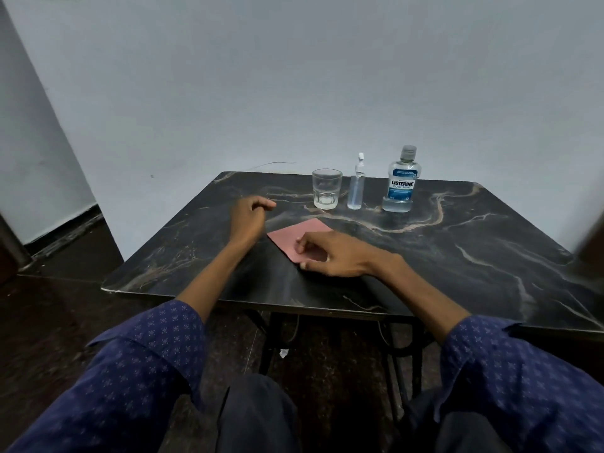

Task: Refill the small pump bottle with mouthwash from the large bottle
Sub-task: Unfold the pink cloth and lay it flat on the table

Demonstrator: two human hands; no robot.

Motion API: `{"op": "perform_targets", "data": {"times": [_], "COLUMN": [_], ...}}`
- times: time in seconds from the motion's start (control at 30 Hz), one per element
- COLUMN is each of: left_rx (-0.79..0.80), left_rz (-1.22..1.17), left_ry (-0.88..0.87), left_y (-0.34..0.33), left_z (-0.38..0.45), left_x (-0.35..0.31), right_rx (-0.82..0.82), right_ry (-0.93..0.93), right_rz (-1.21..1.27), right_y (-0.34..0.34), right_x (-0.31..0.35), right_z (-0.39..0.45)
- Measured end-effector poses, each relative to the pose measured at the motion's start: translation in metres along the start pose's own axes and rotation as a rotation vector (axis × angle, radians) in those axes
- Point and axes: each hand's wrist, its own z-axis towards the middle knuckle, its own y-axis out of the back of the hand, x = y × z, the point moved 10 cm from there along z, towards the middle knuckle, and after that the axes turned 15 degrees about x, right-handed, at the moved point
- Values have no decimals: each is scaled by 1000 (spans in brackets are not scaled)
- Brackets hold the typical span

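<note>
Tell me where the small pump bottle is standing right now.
In the head view, the small pump bottle stands upright at the table's far edge, between the glass on its left and the large mouthwash bottle on its right.

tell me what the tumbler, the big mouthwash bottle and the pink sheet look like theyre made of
The tumbler looks like clear glass: thick walls, faceted lower half, bright glints. The large bottle seems clear plastic with a glossy printed label and a ribbed grey cap. The pink sheet looks like matte paper or thin card, lying flat; which one cannot be told.
</note>
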Motion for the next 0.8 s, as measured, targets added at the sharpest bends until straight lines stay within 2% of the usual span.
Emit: {"op": "perform_targets", "data": {"times": [0.1,0.23,0.37,0.5,0.63,0.8], "left_rx": [21,105,213,331,377,377], "left_rz": [196,449,644,681,682,662], "left_ry": [8,-21,-97,-57,-31,-33], "left_y": [-2,-20,-45,-67,-70,-69], "left_z": [-6,-9,-10,-11,-10,-11], "left_x": [13,17,6,8,13,16], "right_rx": [-43,84,66,76,65,-129], "right_ry": [-26,-233,-276,-308,-405,-711], "right_rz": [52,-176,-169,-132,-129,-74], "right_y": [5,-19,-30,-26,-12,14], "right_x": [4,-7,-20,-36,-72,-141], "right_z": [13,47,55,53,23,-64]}}
